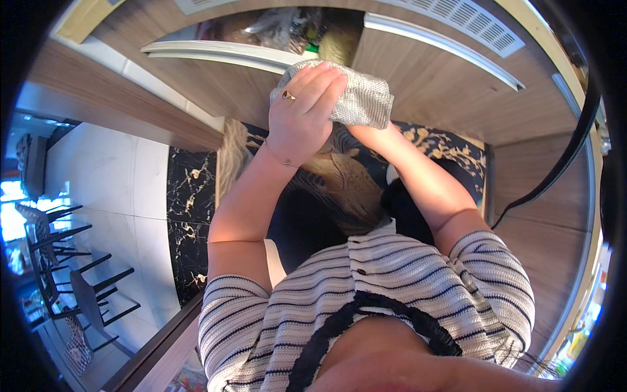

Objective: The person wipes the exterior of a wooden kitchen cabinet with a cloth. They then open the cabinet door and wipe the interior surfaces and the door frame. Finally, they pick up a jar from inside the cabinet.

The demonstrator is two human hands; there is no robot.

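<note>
My left hand (307, 105), with a ring on one finger and a thin bracelet at the wrist, presses its flat fingers over a silver-grey woven cloth (365, 98). The cloth is folded or bunched and hangs off to the right of those fingers. My right hand (373, 132) reaches in under the cloth. Only its wrist end shows, and its fingers are hidden. Both hands are held in front of a pulled-out drawer (215, 51) with a pale handle strip. Inside the drawer lie clear plastic bags (281, 29) and a pale yellow item (338, 46).
Wood-grain cabinet fronts (431, 83) stand ahead and to the right, with a white vent grille (460, 19) above. A black strap or cable (553, 171) hangs at the right. Below is a dark patterned floor mat (426, 139). Chairs (88, 299) stand on pale tiles at left.
</note>
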